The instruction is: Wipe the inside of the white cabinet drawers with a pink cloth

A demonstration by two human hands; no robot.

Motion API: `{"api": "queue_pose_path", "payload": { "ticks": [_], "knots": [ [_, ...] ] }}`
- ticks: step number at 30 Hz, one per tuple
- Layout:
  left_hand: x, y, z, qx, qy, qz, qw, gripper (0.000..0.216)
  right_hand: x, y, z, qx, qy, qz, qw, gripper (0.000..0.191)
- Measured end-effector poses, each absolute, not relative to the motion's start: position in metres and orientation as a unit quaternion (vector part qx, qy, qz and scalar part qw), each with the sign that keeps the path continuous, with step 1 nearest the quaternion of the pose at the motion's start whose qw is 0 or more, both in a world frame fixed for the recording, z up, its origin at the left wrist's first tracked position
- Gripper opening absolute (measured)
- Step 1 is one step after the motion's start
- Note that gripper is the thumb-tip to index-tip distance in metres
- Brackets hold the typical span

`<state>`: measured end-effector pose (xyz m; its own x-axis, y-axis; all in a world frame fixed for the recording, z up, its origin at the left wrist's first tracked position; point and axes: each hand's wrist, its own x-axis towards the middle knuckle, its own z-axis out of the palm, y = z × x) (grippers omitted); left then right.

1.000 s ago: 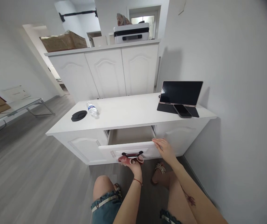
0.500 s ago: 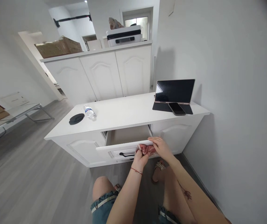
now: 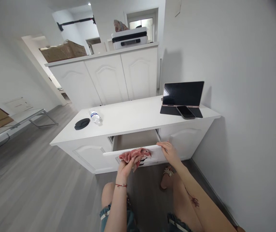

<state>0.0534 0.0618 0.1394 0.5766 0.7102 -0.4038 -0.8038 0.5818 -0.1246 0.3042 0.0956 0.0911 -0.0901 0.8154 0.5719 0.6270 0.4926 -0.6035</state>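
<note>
A pink cloth (image 3: 135, 154) is in my left hand (image 3: 126, 167), pressed against the front of a pulled-out white drawer (image 3: 156, 152). The cloth covers much of the drawer's black handle. My right hand (image 3: 169, 151) rests its fingers over the drawer's top edge near the right corner, with the thumb side out of sight. Inside, the bare drawer bottom (image 3: 135, 139) shows. The drawer belongs to a low white cabinet (image 3: 128, 117).
On the cabinet top lie a plastic bottle (image 3: 95, 117), a round black object (image 3: 82, 124), a tablet (image 3: 183, 93) on its stand and a phone (image 3: 185, 112). A wall (image 3: 249, 96) borders the right side. Behind stands a taller white cabinet (image 3: 104, 77) bearing a suitcase (image 3: 129, 38) and a cardboard box (image 3: 63, 51).
My left hand has slid the cloth leftward along the drawer front, and more of the cloth now shows. My right hand stays at the drawer's right edge.
</note>
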Motion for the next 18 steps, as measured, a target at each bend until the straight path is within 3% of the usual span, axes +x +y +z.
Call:
{"api": "queue_pose_path", "payload": {
  "ticks": [7,18],
  "knots": [
    [0.007,0.052,0.136,-0.117,0.162,0.463,0.863,0.066,0.302,0.094,0.089,-0.501,-0.727,0.08,0.462,0.03],
    [-0.048,0.033,0.132,-0.139,0.069,0.535,0.831,0.069,0.291,0.092,0.074,-0.5,-0.72,-0.064,0.478,0.026]
  ]
}}
